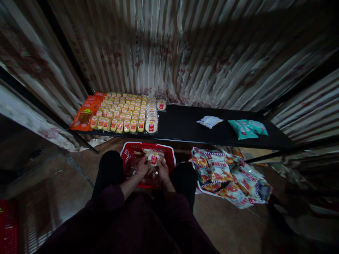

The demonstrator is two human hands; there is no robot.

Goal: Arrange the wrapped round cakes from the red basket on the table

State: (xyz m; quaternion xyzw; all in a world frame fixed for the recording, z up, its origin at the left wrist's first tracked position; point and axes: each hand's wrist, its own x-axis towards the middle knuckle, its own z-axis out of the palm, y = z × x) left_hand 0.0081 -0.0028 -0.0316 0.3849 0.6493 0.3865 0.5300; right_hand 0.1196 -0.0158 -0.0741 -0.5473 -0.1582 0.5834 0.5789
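Observation:
Between my knees stands a red basket (129, 150) with a white rim, holding several clear-wrapped snack cakes. Above its contents, a pale round packaged cake (153, 158) with a red label is held up between both hands. My left hand (143, 166) is closed at the cake's left edge. On its right edge, my right hand (162, 168) is closed, with the thumb near the label. Beyond the basket, a matching pale cake (151, 126) fronts a row on the black shelf (180, 123), and another one (161, 104) lies at the back.
Rows of yellow packaged cakes (120, 125) and orange snack packs (85, 111) fill the shelf's left part. A white-blue packet (210, 121) and green packets (242, 128) lie to the right. Below, a basket is heaped with snack bags (221, 167). Dark shelf posts frame both sides.

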